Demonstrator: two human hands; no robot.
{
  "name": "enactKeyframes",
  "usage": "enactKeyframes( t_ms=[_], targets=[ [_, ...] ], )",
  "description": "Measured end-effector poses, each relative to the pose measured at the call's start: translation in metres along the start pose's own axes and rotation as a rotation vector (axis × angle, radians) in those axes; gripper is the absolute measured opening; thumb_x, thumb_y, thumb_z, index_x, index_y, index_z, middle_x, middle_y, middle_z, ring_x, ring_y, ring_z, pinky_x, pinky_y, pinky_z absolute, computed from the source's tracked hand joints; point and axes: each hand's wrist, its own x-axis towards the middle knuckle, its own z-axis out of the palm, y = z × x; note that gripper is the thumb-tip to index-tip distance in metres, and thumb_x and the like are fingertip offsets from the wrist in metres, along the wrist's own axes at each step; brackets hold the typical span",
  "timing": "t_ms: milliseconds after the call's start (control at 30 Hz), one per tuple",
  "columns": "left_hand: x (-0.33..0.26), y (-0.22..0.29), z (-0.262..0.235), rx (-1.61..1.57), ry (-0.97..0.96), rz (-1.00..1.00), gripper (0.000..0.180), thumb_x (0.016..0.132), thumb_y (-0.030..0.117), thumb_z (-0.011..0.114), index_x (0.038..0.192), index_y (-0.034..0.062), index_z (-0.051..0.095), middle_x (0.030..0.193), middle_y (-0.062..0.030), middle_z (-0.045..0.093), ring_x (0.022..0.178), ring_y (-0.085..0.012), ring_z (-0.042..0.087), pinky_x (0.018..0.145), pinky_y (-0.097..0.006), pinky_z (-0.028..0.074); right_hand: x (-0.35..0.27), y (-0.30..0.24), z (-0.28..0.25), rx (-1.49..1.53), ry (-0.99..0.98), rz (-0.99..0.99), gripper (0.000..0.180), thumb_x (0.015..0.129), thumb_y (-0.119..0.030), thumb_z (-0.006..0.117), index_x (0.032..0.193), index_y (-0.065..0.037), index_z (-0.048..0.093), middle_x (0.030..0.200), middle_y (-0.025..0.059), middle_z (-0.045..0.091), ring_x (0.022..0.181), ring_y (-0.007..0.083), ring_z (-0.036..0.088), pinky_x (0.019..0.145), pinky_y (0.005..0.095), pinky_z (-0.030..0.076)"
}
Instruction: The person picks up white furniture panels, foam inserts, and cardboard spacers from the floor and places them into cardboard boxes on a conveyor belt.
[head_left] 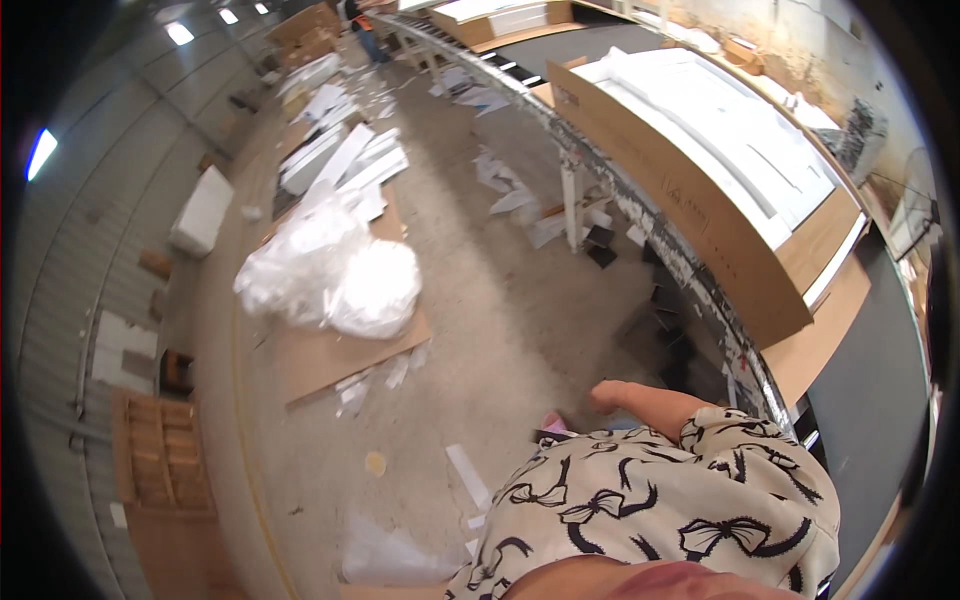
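Although the right hand shows only as a blurred end beyond a bow-print sleeve, I cannot tell whether it is open or closed; the left hand is out of view. It hangs empty over the floor, near the rim of the long surface. On that surface, apart from the hand, lies a long cardboard carton, brown, shallow, open-topped and packed with flat white panels. It is probably heavy and stiff along its length, though the cardboard walls would flex; the near end's bottom corners look the soundest hold. Farther left, crumpled clear plastic wrap sits on a cardboard sheet.
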Motion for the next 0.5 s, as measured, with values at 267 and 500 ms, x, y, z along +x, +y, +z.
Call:
enactKeyframes(
  t_ms=[267,500],
  targets=[
    [0.258,0.204,-0.249,0.131,0.265,0.282,0.036,0.076,0.029,0.062,0.103,0.0055,0.065,0.09,-0.0179,0.065,0.084,-0.0327,0.063,0.075,-0.04,0.049,0.002,0.191,-0.022,0.302,0.258,0.635,0.031,0.072,-0.028,0.057,0.086,-0.002,0.067,0.093,0.02,0.064,0.09,0.0365,0.061,0.079,0.0421,0.05],
    [0.389,0.365,-0.282,-0.095,0.185,0.323,0.037,0.076,0.025,0.064,0.103,-0.0002,0.063,0.083,-0.0147,0.066,0.078,-0.0232,0.062,0.074,-0.034,0.048,0.118,0.252,-0.122,0.733,-0.028,0.787,0.025,0.072,-0.02,0.058,0.089,-0.003,0.065,0.092,0.0163,0.062,0.083,0.0305,0.06,0.073,0.0386,0.047]
  ],
)
